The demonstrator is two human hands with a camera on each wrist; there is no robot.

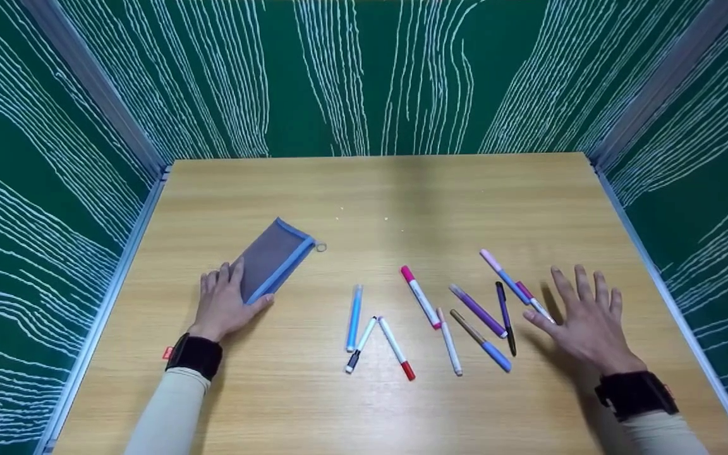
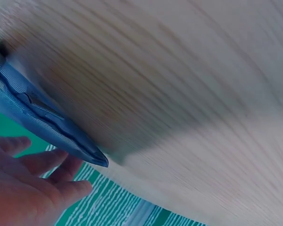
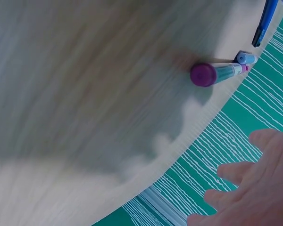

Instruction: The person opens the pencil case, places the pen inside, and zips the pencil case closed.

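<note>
Left grip: wide, fingers loosely extended at the near-left end of a grey pouch with blue edging, thumb out past its near corner; cannot tell how firmly pressed. Grey pouch: lies slantwise on the left half of the wood-grain counter, small ring at its right-hand corner. Right grip: wide, fingers spread, raised over the right side of the counter, thumb tip just beside a magenta-capped pen; cannot tell whether touching. Loose between the two, left to right: light blue pen; black-capped pen, slanting beside it; red-capped pen, cap towards the near edge; pink-and-white marker; slim pale pen, top end close against that marker; gold-and-blue pen; purple pen; dark pen; lilac-and-blue pen, near end beside the magenta-capped pen. Worn: black wristband on the left, another on the right, pale sleeves. Surround: green panels with white wavy lines.
</note>
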